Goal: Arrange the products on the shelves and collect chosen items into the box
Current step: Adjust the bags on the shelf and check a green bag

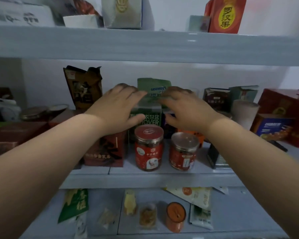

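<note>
**Hands.** The left hand (121, 107) and right hand (181, 107) are both reaching into the middle shelf, apart from each other. Their fingers are extended and fairly straight. The thumbs are spread lower down. No closed pinch is visible, though the right fingertips are blurred.

**Item.** A green pouch (154, 87) stands between the two hands. Fingers from either side lie on its lower face. A green box (145, 119) sits just below the fingers, level with the thumbs. I cannot tell whether the pouch rests on the box or behind it.

**Handling, as judged.** The pouch appears to be a soft film pack, probably light and flexible, with a slick surface. Squeezed at mid-panel it would likely buckle and slip. The sounder hold is at the side seams, one hand to each, or at the top seal. The box looks like stiff card and should take a grip on its side walls.

**Hazard.** A red-lid jar (148, 147) and a clear-lid jar (184, 150) stand under the wrists, on the person's side. A lowered wrist could knock either over.
</note>
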### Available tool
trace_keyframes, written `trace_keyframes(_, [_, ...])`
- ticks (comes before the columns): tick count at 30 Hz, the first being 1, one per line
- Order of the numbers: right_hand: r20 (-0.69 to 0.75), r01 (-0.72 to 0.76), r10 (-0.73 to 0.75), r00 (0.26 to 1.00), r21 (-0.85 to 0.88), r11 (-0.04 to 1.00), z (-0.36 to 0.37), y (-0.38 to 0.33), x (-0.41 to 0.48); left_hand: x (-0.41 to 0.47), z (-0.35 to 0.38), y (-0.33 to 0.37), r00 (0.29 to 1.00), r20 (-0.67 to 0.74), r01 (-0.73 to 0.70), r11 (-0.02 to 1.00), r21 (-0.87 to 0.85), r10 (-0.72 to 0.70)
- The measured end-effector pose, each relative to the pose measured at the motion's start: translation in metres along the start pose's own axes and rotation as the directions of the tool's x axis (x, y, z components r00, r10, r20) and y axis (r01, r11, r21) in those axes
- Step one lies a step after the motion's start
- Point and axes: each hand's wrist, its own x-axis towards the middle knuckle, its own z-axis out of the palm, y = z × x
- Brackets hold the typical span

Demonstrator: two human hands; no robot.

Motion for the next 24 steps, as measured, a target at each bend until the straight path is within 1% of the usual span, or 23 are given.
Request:
trace_keyframes(2, [-0.008,0.021,-0.021,1.0,-0.003,1.0,0.003,0.013,0.011,0.017,-0.001,-0.005,0.999,0.033,0.005,1.0,0.03,-0.006])
trace_keyframes(4, [0.003,0.008,-0.008,1.0,0.009,1.0,0.008,0.024,0.02,0.039,0.001,-0.012,1.0,0.026,-0.015,0.999,0.037,0.014])
trace_keyframes(6, [-0.008,0.023,-0.023,1.0,0.01,1.0,0.017,0.036,0.027,0.065,0.005,-0.02,0.999,0.025,-0.031,1.0,-0.004,0.031])
trace_keyframes(7, [-0.011,0.022,-0.022,1.0,0.016,1.0,0.023,0.041,0.03,0.081,0.009,-0.024,0.998,0.047,-0.03,0.999,-0.021,0.031])
trace_keyframes(8, [-0.009,0.015,-0.015,1.0,0.019,1.0,0.029,0.046,0.033,0.097,0.015,-0.029,0.998,0.061,-0.032,0.999,-0.027,0.034])
trace_keyframes(11, [0.026,0.001,-0.002,1.0,0.027,1.0,0.04,0.054,0.042,0.143,0.043,-0.041,0.996,0.048,-0.075,0.997,0.015,0.074])
trace_keyframes(13, [0.06,-0.021,0.02,0.998,0.026,0.999,0.042,0.057,0.048,0.174,0.064,-0.047,0.997,0.073,-0.038,0.999,0.033,0.035])
trace_keyframes(15, [0.089,-0.039,0.037,0.995,0.029,0.999,0.042,0.061,0.054,0.203,0.08,-0.048,0.987,0.155,0.043,0.998,0.055,-0.051])
trace_keyframes(17, [0.081,-0.045,0.042,0.996,0.032,0.998,0.045,0.065,0.062,0.228,0.092,-0.047,0.947,0.298,0.099,0.991,0.094,-0.122])
trace_keyframes(18, [0.064,-0.042,0.04,0.997,0.028,0.999,0.046,0.068,0.064,0.239,0.098,-0.047,0.919,0.37,0.105,0.99,0.098,-0.135])
trace_keyframes(21, [0.016,-0.03,0.03,0.999,0.015,0.999,0.053,0.073,0.071,0.262,0.115,-0.046,0.838,0.537,0.048,0.993,0.112,-0.101])
trace_keyframes(24, [-0.025,-0.035,0.035,0.999,0.015,0.999,0.065,0.079,0.077,0.27,0.134,-0.04,0.779,0.622,-0.014,0.99,0.141,-0.078])
